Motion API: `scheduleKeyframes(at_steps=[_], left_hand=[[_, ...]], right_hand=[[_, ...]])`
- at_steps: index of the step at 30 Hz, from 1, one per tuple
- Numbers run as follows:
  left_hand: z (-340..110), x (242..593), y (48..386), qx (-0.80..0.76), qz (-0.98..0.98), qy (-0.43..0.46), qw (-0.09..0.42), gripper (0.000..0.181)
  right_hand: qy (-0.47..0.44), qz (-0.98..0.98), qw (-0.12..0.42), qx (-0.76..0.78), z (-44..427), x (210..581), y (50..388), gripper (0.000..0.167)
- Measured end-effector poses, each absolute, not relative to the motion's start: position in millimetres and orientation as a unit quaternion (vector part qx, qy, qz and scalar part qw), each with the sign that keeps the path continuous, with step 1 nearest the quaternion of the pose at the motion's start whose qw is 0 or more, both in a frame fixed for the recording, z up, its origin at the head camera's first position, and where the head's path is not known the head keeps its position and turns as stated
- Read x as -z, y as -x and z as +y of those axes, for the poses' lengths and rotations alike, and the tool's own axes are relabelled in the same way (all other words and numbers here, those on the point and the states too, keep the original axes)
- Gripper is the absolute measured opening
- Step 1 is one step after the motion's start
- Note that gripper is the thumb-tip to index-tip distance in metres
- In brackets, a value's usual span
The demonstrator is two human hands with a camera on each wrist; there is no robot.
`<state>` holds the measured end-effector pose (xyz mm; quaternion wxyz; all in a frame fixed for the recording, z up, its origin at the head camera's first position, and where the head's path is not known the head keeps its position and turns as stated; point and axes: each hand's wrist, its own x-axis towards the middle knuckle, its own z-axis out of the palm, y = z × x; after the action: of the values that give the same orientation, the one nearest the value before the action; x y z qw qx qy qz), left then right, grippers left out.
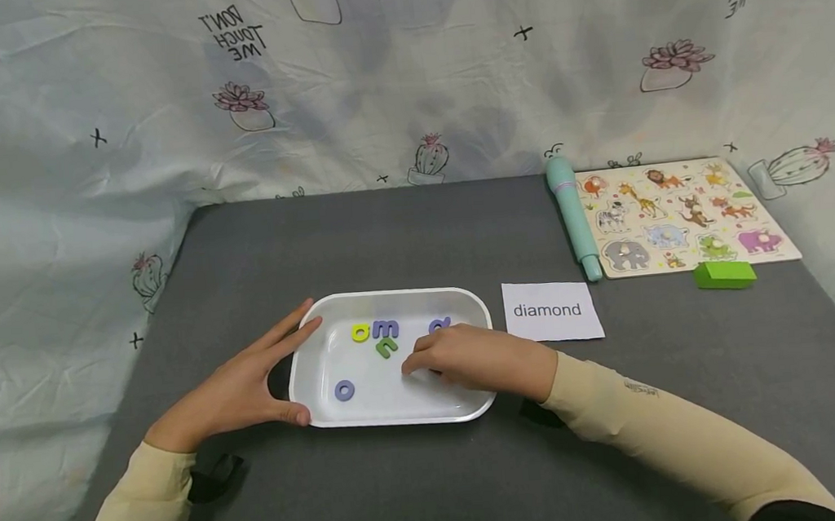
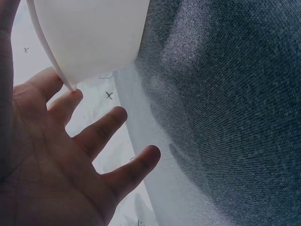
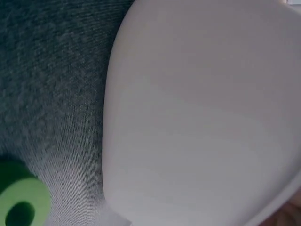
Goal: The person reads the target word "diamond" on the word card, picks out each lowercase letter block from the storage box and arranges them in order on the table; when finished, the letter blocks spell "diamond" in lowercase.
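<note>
Spread around the left end of the white tray (image 1: pixel 393 420), my left hand (image 1: pixel 232 394) has straight fingers by the rim and its thumb at the near left corner. In the left wrist view, fingertips of the left hand (image 2: pixel 61 155) touch the tray rim (image 2: pixel 49 52). My right hand (image 1: pixel 480 358) reaches over the tray's right half, fingers bent down to its floor; whether they hold anything is hidden. A yellow letter (image 1: pixel 360 333), purple m (image 1: pixel 385 329), green n (image 1: pixel 387 347) and purple o (image 1: pixel 344 390) lie inside. Another purple letter (image 1: pixel 439 324) is partly behind the right hand.
A card reading "diamond" (image 1: pixel 552 311) lies right of the tray. Farther back are a teal rod (image 1: pixel 574 219), an animal picture board (image 1: pixel 679 219) and a green block (image 1: pixel 724 275). A green piece with a hole (image 3: pixel 28 197) shows beside the tray wall (image 3: pixel 188 117).
</note>
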<state>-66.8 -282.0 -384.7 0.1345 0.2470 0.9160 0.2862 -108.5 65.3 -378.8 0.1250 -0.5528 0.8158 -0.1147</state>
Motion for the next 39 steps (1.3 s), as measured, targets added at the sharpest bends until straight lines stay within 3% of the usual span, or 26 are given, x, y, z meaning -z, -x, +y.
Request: scheduleKeyframes(at_steps=[5,16,27,35,39], left_hand=[[-282,384,67,-0.289,0.916,-0.244,0.135,0.127],[-283,385,67,-0.289,0.915,-0.246,0.136,0.126],[-281,384,67,-0.292,0.914,-0.245,0.137,0.126],[-281,385,67,-0.294,0.914,-0.244,0.136,0.126],[-281,385,66,-0.292,0.915,-0.245,0.133,0.126]], right_hand=[[0.558,0.818,0.1,0.097,62,380,108,0.036],[0.558,0.825,0.064,0.063,62,378,104,0.039],[0.576,0.807,0.055,0.119,68,379,102,0.023],[0.565,0.798,0.027,0.21,83,364,97,0.017],[0.562,0.782,0.011,0.269,96,353,95,0.022]])
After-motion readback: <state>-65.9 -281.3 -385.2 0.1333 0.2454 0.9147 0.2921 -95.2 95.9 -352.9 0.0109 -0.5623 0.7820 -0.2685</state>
